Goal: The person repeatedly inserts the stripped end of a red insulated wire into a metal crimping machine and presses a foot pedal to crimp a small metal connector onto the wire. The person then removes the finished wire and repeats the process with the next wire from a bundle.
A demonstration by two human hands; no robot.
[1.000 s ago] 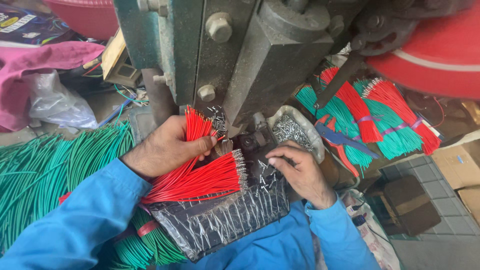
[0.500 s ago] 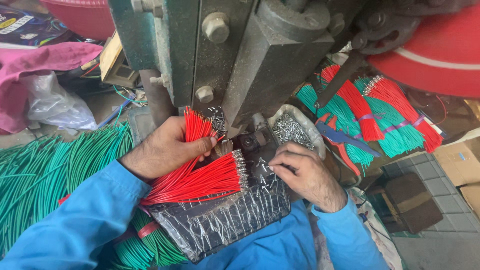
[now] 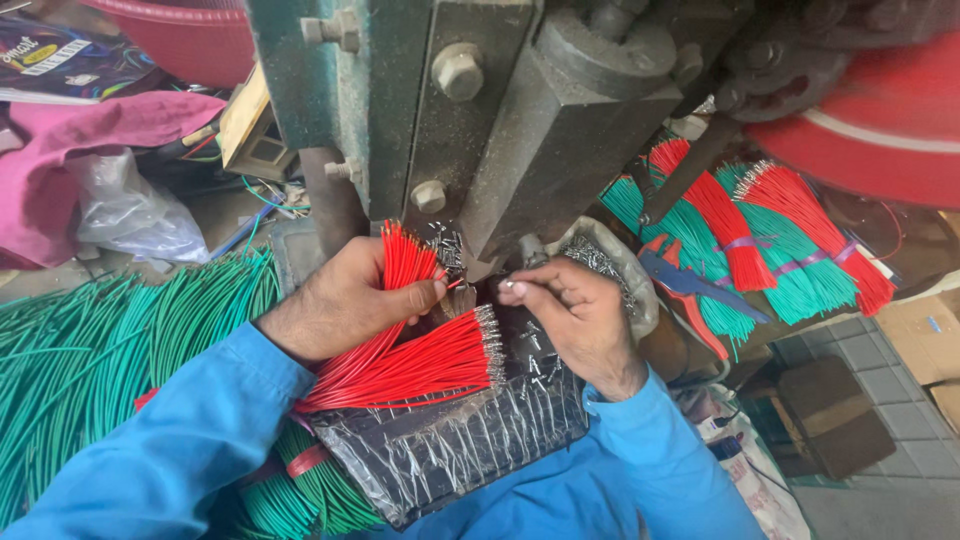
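While the left hand (image 3: 350,300) grips red wires (image 3: 420,365), the right hand (image 3: 575,315) apparently pinches a terminal (image 3: 508,285).

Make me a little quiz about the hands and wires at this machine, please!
1. What colour are the wires that the left hand holds?
2. True or false: the right hand is touching the pliers.
3. Which lies under the left sleeve: A, green wires, or B, a cardboard box?

Key: 1. Red. 2. False; the pliers lie apart, to its right, and its fingertips pinch something small by the machine. 3. A.
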